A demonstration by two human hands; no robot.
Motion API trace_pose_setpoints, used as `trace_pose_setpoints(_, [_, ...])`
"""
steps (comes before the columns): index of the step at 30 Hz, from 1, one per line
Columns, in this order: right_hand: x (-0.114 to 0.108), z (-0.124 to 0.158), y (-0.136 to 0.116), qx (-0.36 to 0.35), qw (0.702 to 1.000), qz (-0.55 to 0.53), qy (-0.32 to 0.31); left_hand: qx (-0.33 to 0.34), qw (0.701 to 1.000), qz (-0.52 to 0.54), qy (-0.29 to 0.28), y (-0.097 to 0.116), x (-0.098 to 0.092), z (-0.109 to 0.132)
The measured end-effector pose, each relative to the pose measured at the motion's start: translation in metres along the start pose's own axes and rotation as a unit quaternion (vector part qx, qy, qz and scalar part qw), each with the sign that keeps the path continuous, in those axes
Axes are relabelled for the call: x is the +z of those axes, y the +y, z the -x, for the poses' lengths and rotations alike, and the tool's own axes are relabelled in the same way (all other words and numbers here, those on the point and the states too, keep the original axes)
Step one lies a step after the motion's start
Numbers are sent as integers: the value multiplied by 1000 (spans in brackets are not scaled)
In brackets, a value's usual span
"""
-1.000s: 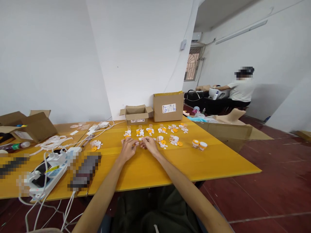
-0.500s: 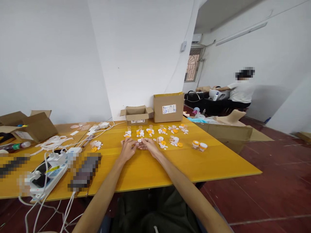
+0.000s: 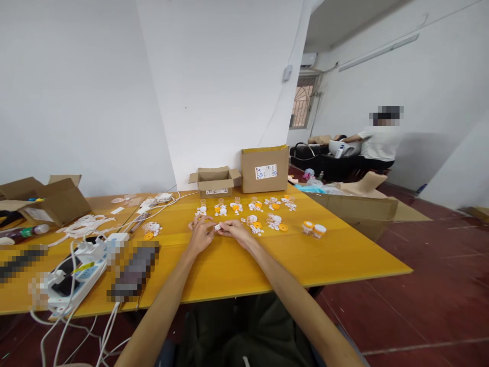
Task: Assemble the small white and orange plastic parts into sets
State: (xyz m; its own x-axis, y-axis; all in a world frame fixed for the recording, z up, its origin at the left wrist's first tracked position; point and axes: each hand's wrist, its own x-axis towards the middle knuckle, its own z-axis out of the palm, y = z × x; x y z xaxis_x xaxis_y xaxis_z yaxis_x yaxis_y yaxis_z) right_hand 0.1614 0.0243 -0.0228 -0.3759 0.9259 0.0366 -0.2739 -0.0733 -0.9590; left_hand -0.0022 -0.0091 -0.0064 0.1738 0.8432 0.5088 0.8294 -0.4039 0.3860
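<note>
My right hand (image 3: 234, 230) pinches a small white piece with dark spots or holes (image 3: 217, 228) between thumb and fingers, a little above the table. Close by on its left, my left hand (image 3: 200, 233) has its fingers apart, the tips near that piece; whether they touch it I cannot tell. Beyond the hands lie small groups of clear cups, white perforated pieces and orange or white rings, such as one pile with an orange ring (image 3: 257, 225) right of my right hand. Another orange ring (image 3: 283, 228) lies farther right.
Two lidded clear cups (image 3: 314, 229) stand on the right of the yellow table (image 3: 244, 275). At the back are an open carton (image 3: 216, 189) and a closed cardboard box (image 3: 265, 171). A power strip (image 3: 89, 270) with cables lies left. A person (image 3: 382, 142) sits at the far right.
The white pieces, spread between both hands before, now show as one compact piece at my right fingertips. My left fingers have spread, and an orange part beside them no longer shows.
</note>
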Motion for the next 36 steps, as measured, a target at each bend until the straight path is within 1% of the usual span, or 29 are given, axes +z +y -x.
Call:
trace_pose_setpoints(5, [-1, -2, 3, 2, 1000, 5, 13, -4, 1000, 0, -9, -2, -1, 0])
trace_pose_setpoints(11, [1, -5, 8, -16, 997, 67, 46, -7, 1000, -1, 3, -4, -2, 1])
trace_pose_setpoints(17, [3, -5, 7, -40, 993, 105, 42, -15, 1000, 4, 13, -3, -3, 0])
trace_pose_setpoints(21, [3, -2, 3, -55, 990, 119, 53, -25, 1000, 10, 9, -2, -3, 0])
trace_pose_setpoints(26, [4, 2, -3, -96, 988, 97, 66, -41, 999, 29, 13, -1, -4, -2])
trace_pose_setpoints(31, [7, 4, -7, -106, 992, 57, 42, -44, 997, 60, 9, -3, -6, -4])
trace_pose_setpoints(36, [7, 5, -9, -107, 992, 60, 28, -45, 996, 72, 21, -3, -7, -5])
